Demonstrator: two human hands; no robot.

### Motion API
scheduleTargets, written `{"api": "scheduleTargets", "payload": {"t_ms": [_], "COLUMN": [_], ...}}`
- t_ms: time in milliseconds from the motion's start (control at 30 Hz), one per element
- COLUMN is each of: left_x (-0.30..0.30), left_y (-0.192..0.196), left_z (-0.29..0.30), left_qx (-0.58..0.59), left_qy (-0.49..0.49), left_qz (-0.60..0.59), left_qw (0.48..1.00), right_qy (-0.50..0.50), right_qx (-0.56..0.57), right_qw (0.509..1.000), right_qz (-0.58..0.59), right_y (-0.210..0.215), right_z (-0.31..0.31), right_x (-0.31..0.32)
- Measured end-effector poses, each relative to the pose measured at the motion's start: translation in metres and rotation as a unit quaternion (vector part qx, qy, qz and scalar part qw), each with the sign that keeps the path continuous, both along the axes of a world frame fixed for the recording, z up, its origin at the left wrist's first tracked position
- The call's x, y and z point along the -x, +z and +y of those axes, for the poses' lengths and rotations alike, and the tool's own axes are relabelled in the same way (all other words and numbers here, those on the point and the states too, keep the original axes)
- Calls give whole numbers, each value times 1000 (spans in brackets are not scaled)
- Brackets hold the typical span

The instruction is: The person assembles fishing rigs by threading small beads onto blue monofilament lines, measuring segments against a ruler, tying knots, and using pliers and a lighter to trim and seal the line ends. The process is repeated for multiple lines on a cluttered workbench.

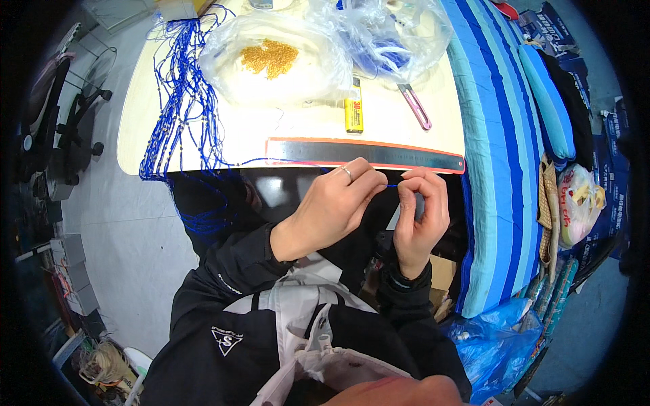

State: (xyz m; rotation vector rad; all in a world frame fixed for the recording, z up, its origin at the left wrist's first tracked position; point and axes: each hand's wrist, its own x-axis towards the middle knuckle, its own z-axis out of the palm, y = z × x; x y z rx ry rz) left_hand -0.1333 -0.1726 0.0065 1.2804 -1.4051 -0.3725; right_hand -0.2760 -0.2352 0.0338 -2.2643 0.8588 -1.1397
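Pinching a thin blue cord (391, 185) between both hands, you are working just off the near edge of the table (135, 135), in front of the long metal ruler (365, 154). Your left hand (332, 206), ring on one finger, is closed narrow on the cord; your right hand (420, 210) is curled tight around its other end, fingertips nearly touching the left's. Whether a bead sits on this stretch is too small to tell.

Judging by the table, a good deal looks done: a thick hank of finished blue cords (183, 101) with small beads hangs over the far-left corner. Plenty seems left, too: a heap of gold beads (269, 57) lies in a clear bag, and more cord fills the other plastic bag (393, 40) further right. A yellow lighter (353, 107) and pink-handled tool (415, 105) wait between.
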Motion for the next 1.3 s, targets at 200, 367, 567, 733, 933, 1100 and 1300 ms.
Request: {"api": "scheduleTargets", "payload": {"t_ms": [200, 367, 567, 733, 933, 1100, 1300], "left_x": [4, 0, -4, -6, -6, -7, -11], "left_y": [15, 25, 32, 35, 36, 36, 39], "left_z": [16, 32, 57, 72, 81, 87, 91], "left_qx": [28, 63, 71, 82, 96, 92, 98], "left_qy": [32, 50, 76, 94, 103, 99, 83], "left_qz": [97, 44, 6, -23, -38, -60, -36], "left_qw": [994, 996, 995, 992, 989, 989, 991], "right_qy": [44, 21, 14, 14, 25, 26, 34], "right_qx": [-136, -36, 35, 103, 122, 142, 159], "right_qw": [978, 994, 995, 992, 991, 989, 986], "right_qz": [-149, -103, -90, -66, -41, -38, -40], "right_y": [1, 9, 15, 21, 27, 27, 26], "right_z": [19, 35, 57, 69, 78, 80, 82], "right_x": [-9, -14, -28, -33, -33, -32, -31]}}
